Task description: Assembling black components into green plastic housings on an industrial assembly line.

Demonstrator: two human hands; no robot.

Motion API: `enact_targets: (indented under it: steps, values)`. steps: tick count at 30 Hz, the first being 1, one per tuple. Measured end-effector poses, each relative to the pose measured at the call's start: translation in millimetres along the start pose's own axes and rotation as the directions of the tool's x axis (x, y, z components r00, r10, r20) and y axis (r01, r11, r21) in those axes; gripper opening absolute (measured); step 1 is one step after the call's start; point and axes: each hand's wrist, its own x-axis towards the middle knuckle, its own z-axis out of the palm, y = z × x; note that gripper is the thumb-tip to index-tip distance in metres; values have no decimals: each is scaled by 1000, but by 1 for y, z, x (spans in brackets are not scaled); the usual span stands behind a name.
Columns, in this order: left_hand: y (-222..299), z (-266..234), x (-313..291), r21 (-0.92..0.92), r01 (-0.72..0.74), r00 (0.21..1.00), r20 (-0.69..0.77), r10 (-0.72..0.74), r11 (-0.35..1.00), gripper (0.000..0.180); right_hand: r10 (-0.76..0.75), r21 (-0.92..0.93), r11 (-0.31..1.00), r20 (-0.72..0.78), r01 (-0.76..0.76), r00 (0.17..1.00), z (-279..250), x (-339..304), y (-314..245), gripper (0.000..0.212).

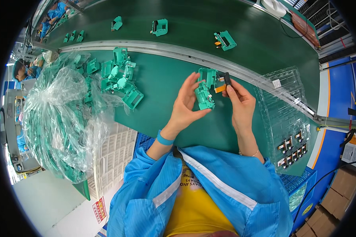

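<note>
My left hand [185, 103] curves around a green plastic housing [204, 96], its thumb along the lower edge and its fingertips at the upper left. The upper part of this piece is a frame-like green section; whether it is a separate piece I cannot tell. Just right of it, my right hand [241, 100] pinches a small black module [227, 78] between thumb and fingers. An orange flat flex cable [220, 89] sticks out from the module toward the housing. The module's inner end is close to the housing; contact is unclear.
Several green housings [122, 81] lie piled left, beside a clear plastic bag [61, 114] of green parts. At right, a transparent tray [279, 114] holds several small black modules [292, 148]. Beyond a metal rail [178, 53], a green belt [194, 23] carries spaced-out housings.
</note>
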Motion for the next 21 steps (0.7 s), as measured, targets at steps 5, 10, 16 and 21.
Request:
enact_targets:
  steps: [5,10,16,21]
  values:
    - [-7,-9,1,189,-48,998,43,41,981,97,60,-8,998,56,-60,997,5,-7,2,25]
    - [-7,-6,1,282,-81,996,49,70,956,86,102,67,992,71,-106,992,10,-8,3,26]
    - [-10,-5,0,299,-37,999,16,33,954,84,163,109,979,81,-171,983,11,-12,2,27]
    - [-12,-6,1,145,17,997,70,-27,989,84,193,131,971,64,-200,979,8,-10,6,27]
